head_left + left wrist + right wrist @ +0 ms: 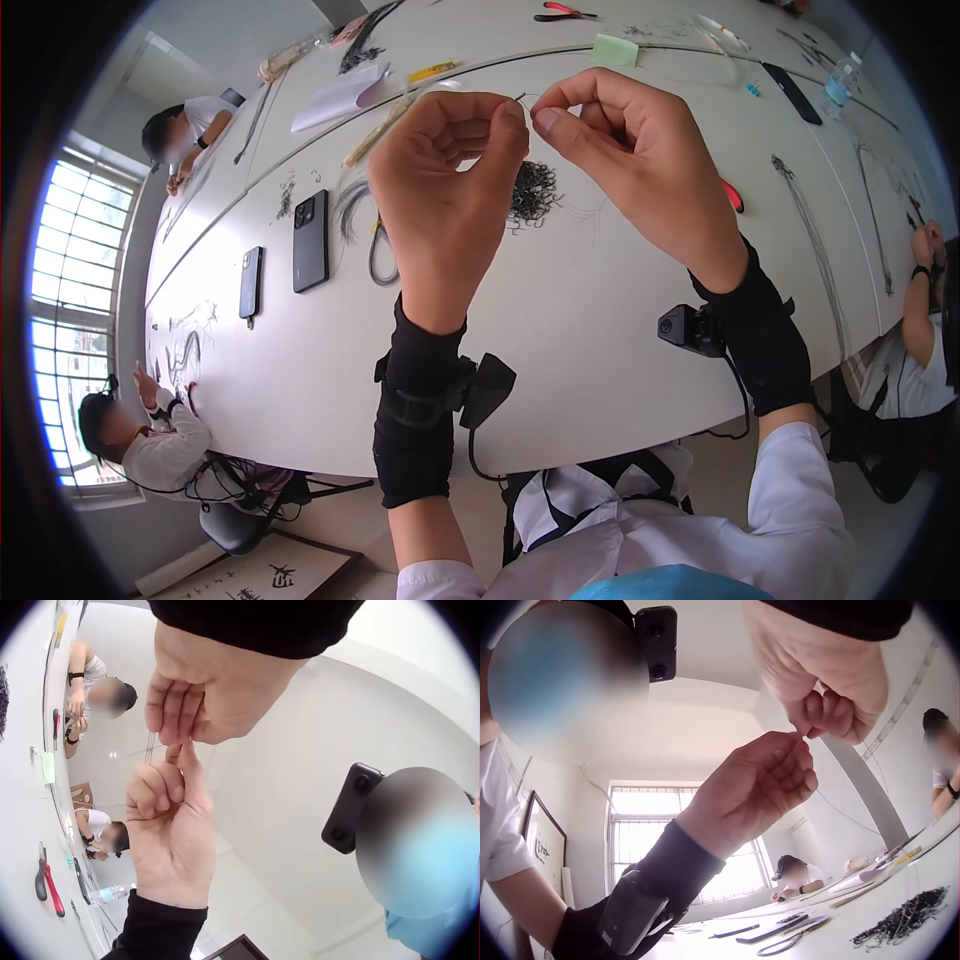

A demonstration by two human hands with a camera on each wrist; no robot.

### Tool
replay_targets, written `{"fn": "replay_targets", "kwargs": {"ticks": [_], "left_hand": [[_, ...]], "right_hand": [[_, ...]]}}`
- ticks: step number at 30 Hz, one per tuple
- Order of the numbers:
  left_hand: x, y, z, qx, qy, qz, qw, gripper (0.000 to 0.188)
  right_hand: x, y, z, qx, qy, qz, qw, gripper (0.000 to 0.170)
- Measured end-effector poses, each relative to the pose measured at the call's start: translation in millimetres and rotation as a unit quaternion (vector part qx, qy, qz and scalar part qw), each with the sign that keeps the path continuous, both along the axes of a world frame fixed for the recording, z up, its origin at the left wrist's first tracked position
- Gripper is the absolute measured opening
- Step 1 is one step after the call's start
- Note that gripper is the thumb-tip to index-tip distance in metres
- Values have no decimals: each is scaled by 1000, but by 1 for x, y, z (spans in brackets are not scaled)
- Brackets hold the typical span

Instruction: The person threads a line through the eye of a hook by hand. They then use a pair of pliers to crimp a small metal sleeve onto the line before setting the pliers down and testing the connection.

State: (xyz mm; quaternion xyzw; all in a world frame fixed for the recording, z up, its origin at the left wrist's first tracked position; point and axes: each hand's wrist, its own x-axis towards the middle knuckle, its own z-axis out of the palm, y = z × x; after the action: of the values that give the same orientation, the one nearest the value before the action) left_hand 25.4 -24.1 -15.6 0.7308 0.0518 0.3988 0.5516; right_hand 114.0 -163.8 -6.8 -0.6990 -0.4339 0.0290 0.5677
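The left hand (445, 200) and right hand (650, 165) pinch 1 thin wire (521, 97) between fingertips, above the table (570, 340). Slack fingers could drop it; uneven pull could kink it.

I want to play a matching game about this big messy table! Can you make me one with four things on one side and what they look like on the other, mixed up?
Things:
1. Paper note
2. Bottle
3. Pile of thin pieces
4. Left hand

What they look like:
A. Dark and tangled
B. Finger and thumb pinched together
C. Pale green
D. See-through

Right pairs: 1-C, 2-D, 3-A, 4-B
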Motion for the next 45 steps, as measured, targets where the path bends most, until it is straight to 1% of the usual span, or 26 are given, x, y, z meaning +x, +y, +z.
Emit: {"fn": "replay_targets", "kwargs": {"ticks": [2,4,5,7,8,11,14,17,20,23,26,29,32,35,38,41,44,45], "left_hand": [[1,2,-1,72,3,38,997,12],[1,2,-2,145,23,38,989,10],[0,2,-2,181,33,37,982,9],[0,3,-2,199,42,6,979,8],[0,3,-2,208,46,-9,977,8],[2,0,-2,158,12,-37,987,6],[0,1,0,86,9,-45,995,7],[-3,3,2,95,35,-16,995,10],[0,6,-2,121,18,2,993,8],[0,5,-2,181,47,-3,982,7],[-1,2,-1,201,57,-29,977,8],[-2,1,1,189,60,-60,978,9],[-2,2,2,155,34,-84,984,8],[-3,2,2,64,31,-79,994,9],[-1,2,0,33,22,-54,998,10],[3,2,-5,15,-8,-49,999,11],[9,4,-10,14,-51,-39,998,9],[9,4,-11,14,-46,-34,998,9]], "right_hand": [[-1,-1,1,-9,-79,-14,997,15],[-1,-2,1,-11,-165,-31,986,13],[0,-3,0,-3,-171,-32,985,14],[8,-4,0,13,-183,-36,982,16],[14,-4,-2,14,-147,-18,989,17],[33,-1,-12,31,-39,37,998,23],[40,-1,-17,16,-7,58,998,24],[30,-3,-11,-24,-5,49,999,23],[10,-11,10,-109,-47,3,993,21],[5,-13,13,-113,-101,-9,988,21],[14,-10,4,-46,-88,-5,995,22],[27,-5,-6,4,-48,27,998,23],[35,-4,-10,3,-2,60,998,25],[29,-9,2,-42,73,72,994,25],[25,-10,7,-80,103,95,987,26],[28,-2,-10,-33,68,118,990,25],[22,-3,-8,-59,108,148,981,27],[17,-3,-7,-36,146,152,977,29]]}}
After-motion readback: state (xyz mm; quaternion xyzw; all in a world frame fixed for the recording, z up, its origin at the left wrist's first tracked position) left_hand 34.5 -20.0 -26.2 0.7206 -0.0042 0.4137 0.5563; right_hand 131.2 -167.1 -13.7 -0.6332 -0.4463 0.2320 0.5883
